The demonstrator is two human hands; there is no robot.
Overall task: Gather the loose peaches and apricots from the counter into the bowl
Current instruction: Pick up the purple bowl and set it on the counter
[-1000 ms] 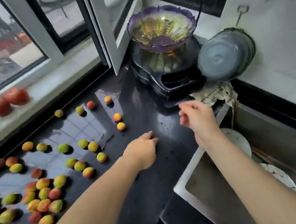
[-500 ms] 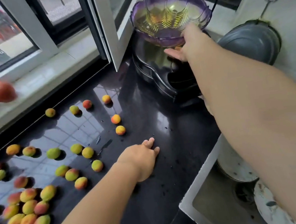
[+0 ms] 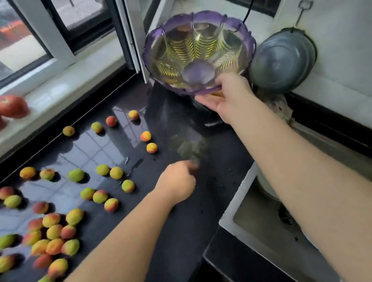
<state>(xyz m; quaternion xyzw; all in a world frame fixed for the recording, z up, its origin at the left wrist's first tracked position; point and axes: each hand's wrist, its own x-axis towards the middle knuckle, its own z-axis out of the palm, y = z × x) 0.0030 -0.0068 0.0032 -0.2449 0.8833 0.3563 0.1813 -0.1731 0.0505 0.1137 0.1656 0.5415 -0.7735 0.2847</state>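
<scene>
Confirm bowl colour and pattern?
Clear glass bowl with a purple scalloped rim and base, and yellow-green ribbed stripes down its panels; the head view shows it.

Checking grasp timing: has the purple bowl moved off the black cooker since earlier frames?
Yes. The right hand holds the purple bowl tilted toward the camera, lifted off the black cooker.

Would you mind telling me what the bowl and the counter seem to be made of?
The bowl looks like clear glass or plastic, purple-tinted at its scalloped rim: the ribbed walls show through. The counter appears to be polished black stone or a similar glossy slab, since it mirrors the window like a wet surface.
</scene>
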